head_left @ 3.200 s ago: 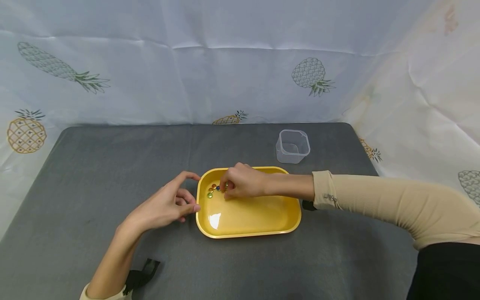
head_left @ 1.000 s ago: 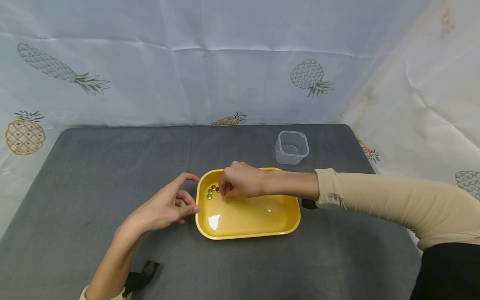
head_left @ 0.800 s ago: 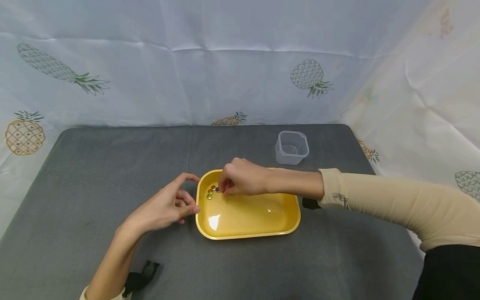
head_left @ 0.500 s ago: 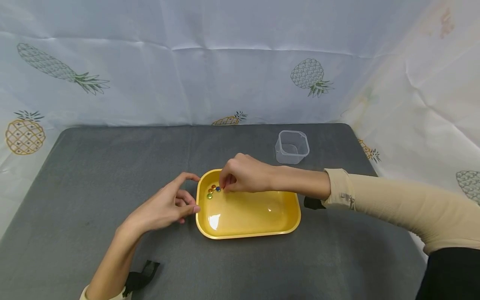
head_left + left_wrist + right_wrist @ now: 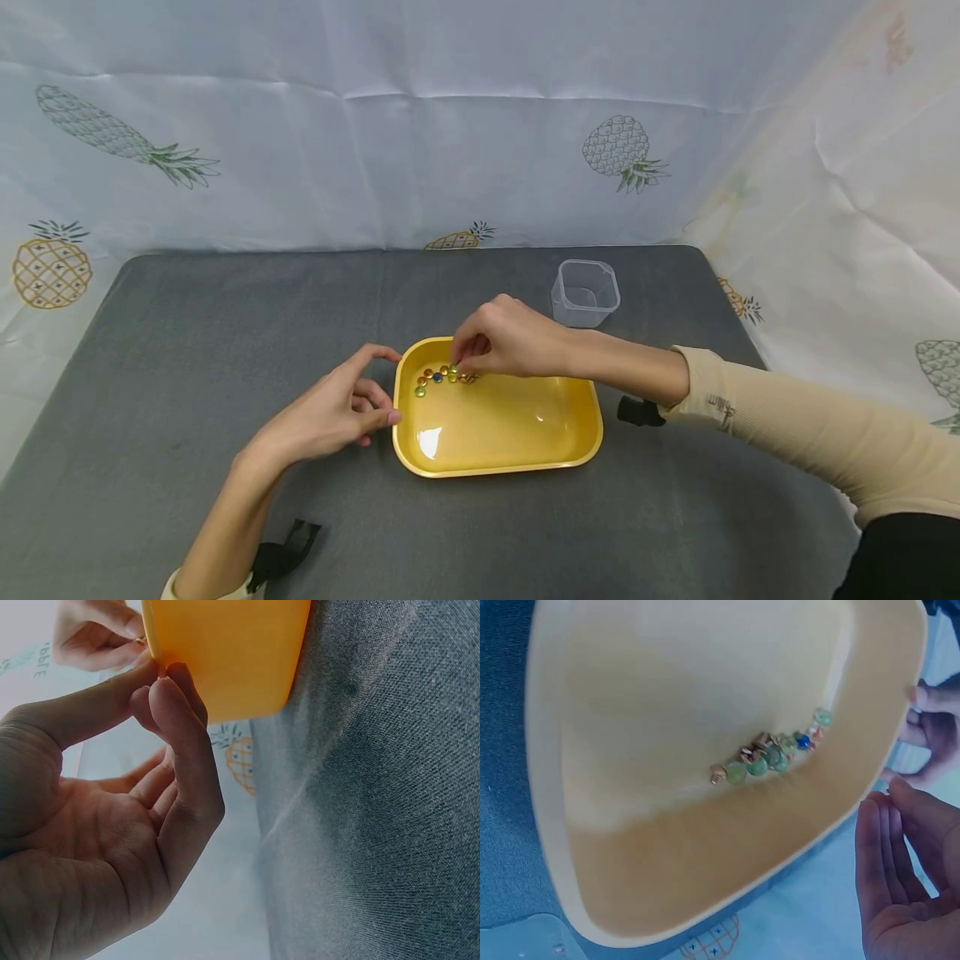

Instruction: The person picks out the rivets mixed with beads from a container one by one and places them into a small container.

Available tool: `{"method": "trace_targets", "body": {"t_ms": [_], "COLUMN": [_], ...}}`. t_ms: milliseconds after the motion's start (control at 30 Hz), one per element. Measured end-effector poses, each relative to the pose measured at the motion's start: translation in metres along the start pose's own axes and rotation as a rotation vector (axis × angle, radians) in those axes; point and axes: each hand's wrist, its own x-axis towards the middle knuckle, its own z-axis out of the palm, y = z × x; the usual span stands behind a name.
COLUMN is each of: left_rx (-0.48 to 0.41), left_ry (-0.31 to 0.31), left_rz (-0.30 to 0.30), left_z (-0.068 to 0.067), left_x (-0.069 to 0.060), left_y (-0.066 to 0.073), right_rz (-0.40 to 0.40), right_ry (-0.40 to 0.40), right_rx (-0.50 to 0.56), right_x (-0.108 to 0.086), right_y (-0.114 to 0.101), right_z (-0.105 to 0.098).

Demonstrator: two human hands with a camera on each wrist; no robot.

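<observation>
A yellow tray (image 5: 510, 433) lies on the grey table. Small shiny glass beads (image 5: 757, 765), green, amber, red and blue, form a curved row inside it, toward the far left in the head view. My left hand (image 5: 322, 417) touches the tray's left end, with index finger and thumb spread along the outer wall. Above the beads is my right hand (image 5: 517, 337), its thumb and fingertips brought together. The left wrist view shows a small amber speck (image 5: 140, 640), apparently a bead, at those fingertips. Part of the bead row is behind the right hand in the head view.
A clear plastic container (image 5: 585, 293) stands beyond the tray's far right side, close to the right forearm. White cloth (image 5: 480, 167) with pineapple prints hangs behind the table. Black straps (image 5: 281, 554) are near both wrists.
The right hand has lifted and moved right and away from its earlier spot, uncovering more green and amber beads. The left hand and the tray stay in place.
</observation>
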Motion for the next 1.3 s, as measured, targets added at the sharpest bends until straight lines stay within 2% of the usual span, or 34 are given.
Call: {"method": "trace_targets", "body": {"t_ms": [333, 600, 1067, 1300], "left_rx": [0.004, 0.008, 0.001, 0.003], "left_ry": [0.001, 0.001, 0.0, 0.0], "left_rz": [0.001, 0.008, 0.006, 0.002], "left_z": [0.0, 0.0, 0.0, 0.0], "left_x": [0.0, 0.0, -0.001, 0.0], "left_y": [-0.001, 0.0, -0.001, 0.0], "right_rz": [0.017, 0.084, 0.143, 0.182], "right_ry": [0.122, 0.212, 0.348, 0.426], "right_rx": [0.037, 0.048, 0.063, 0.114], "right_x": [-0.01, -0.022, -0.043, -0.052], "right_y": [-0.003, -0.006, -0.005, -0.006], "right_z": [-0.016, -0.034, -0.059, -0.07]}}
